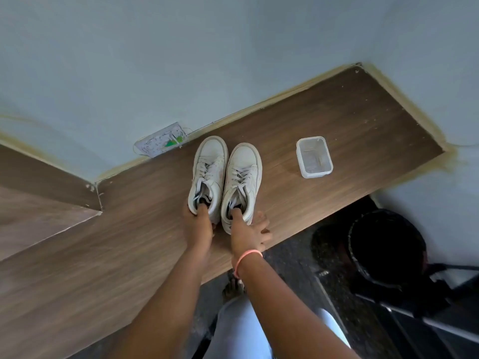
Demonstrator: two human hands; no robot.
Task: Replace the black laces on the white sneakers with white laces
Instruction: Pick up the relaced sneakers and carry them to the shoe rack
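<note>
Holding both sneakers by the heel collars, toes toward the wall, side by side and touching on the wooden counter. Left hand grips the left sneaker, one finger hooked into the opening, rest wrapped round the heel; right hand hooks a finger into the right sneaker, other fingers spread loose beside the heel, holding nothing else. Laces on both read pale grey-white, threaded through all visible eyelets; no black laces visible anywhere, so relacing looks finished or nearly so, judging by colour only. Cannot tell whether ends are tied. Uppers smooth, leather-like, off-white, thick rubbery soles, dark lining inside. Clear plastic container, rectangular with rounded corners, lidless, stands well apart to the right. Counter is brown wood-grain laminate.
</note>
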